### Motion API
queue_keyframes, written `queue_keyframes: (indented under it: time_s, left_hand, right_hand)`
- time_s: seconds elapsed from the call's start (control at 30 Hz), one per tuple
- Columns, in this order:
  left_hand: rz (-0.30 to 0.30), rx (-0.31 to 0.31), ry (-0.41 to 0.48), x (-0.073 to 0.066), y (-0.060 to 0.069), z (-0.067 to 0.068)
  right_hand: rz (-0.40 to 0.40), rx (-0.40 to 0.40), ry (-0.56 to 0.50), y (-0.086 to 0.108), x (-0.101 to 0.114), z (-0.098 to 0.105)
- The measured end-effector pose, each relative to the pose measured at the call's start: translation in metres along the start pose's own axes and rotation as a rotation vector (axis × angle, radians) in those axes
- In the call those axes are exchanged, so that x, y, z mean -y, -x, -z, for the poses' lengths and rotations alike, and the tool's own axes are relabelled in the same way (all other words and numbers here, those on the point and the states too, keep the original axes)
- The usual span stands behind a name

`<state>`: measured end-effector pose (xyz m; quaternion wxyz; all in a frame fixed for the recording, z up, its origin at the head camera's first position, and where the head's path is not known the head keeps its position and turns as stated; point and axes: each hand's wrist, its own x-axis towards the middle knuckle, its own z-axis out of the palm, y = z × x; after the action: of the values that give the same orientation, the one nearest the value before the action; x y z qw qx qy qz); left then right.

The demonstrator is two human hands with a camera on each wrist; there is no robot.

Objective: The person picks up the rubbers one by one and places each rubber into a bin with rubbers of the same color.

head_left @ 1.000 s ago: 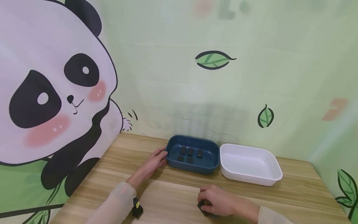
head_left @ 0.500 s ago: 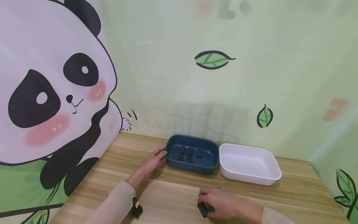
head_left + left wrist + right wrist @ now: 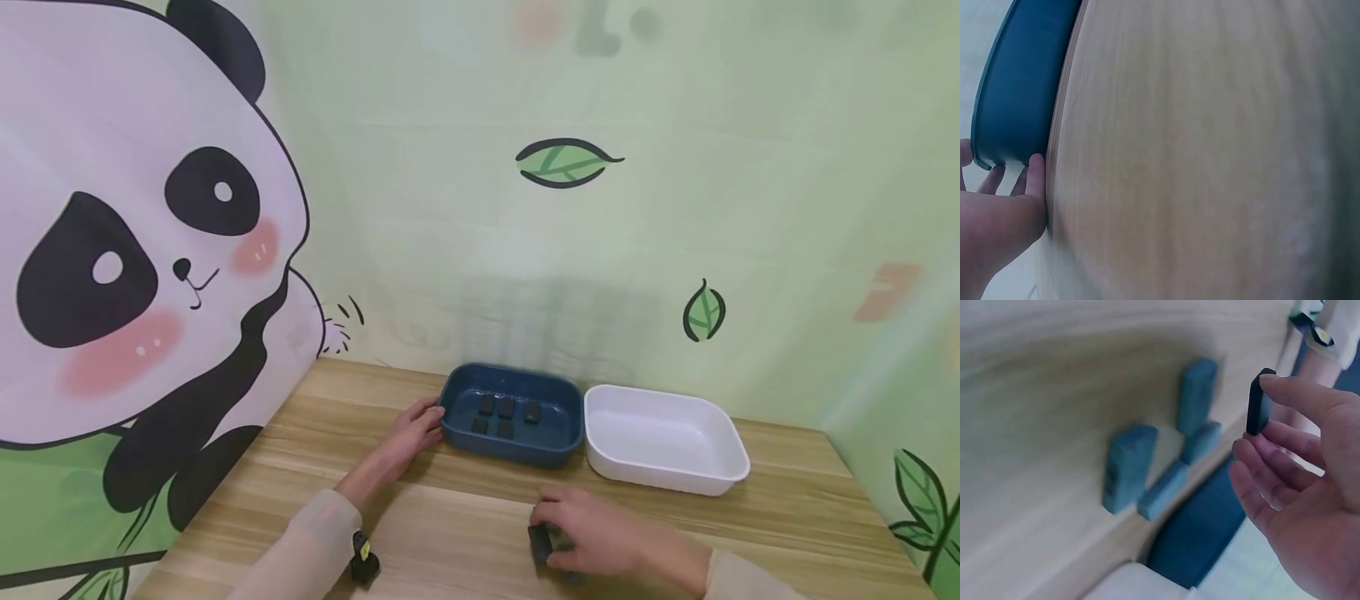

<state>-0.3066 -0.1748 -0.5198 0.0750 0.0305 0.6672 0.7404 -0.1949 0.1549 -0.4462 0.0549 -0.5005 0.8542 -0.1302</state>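
A black rectangular block is pinched between the thumb and fingertips of the right hand, above the near part of the wood-grain tabletop; I cannot tell whether the block touches the wood. The right wrist view shows four blue-grey blocks on the tabletop, somewhat blurred, spread from 7 to 9 o'clock of the held block in that view.

In the head view, at about 12 o'clock from the right hand, stands a dark blue rectangular tray. Inside lie five small dark blocks, three in the far row and two in the near one. The left hand, at 9 o'clock of this tray, is not clenched: its fingers rest against the tray's end wall, one fingertip reaching the rim.

Just beside the blue tray, at 3 o'clock, stands a white rectangular tray with rounded corners. A black device with a yellow mark sits by the cuff of the pale left sleeve. Behind the tabletop, the pale green backdrop bears a large cartoon panda toward 10 o'clock and printed leaves toward 12 and 2 o'clock.
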Motion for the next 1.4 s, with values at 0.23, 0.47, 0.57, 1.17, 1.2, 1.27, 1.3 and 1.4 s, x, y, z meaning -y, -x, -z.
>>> queue_keyframes:
  time_s: [0.23,0.47,0.57,1.17,1.2,1.27,1.3,1.4]
  left_hand:
    - [0.000,0.002,-0.008,-0.001,0.000,0.000]
    - [-0.007,0.012,-0.024,0.000,0.000,-0.001]
    - [-0.009,0.016,-0.025,0.001,0.000,-0.001]
    - [-0.005,0.010,-0.016,0.002,-0.001,0.000]
    - [-0.004,0.010,-0.015,0.002,-0.002,0.001]
    - [-0.005,0.011,-0.012,0.003,-0.002,0.001]
    - [-0.004,0.011,-0.010,0.003,-0.002,0.001]
    - [-0.004,0.012,-0.007,0.002,-0.001,0.002]
  right_hand:
    - [-0.073,-0.071,-0.040,-0.003,-0.010,0.028]
    - [-0.158,-0.200,-0.029,-0.002,-0.027,0.053]
    - [-0.174,-0.255,-0.041,0.000,-0.035,0.060]
    - [-0.263,-0.341,-0.064,0.013,-0.084,0.046]
    - [-0.266,-0.340,-0.068,0.014,-0.086,0.045]
    - [-0.266,-0.343,-0.074,0.016,-0.089,0.044]
    - [-0.265,-0.344,-0.077,0.017,-0.089,0.044]
    - [-0.261,-0.342,-0.071,0.018,-0.091,0.043]
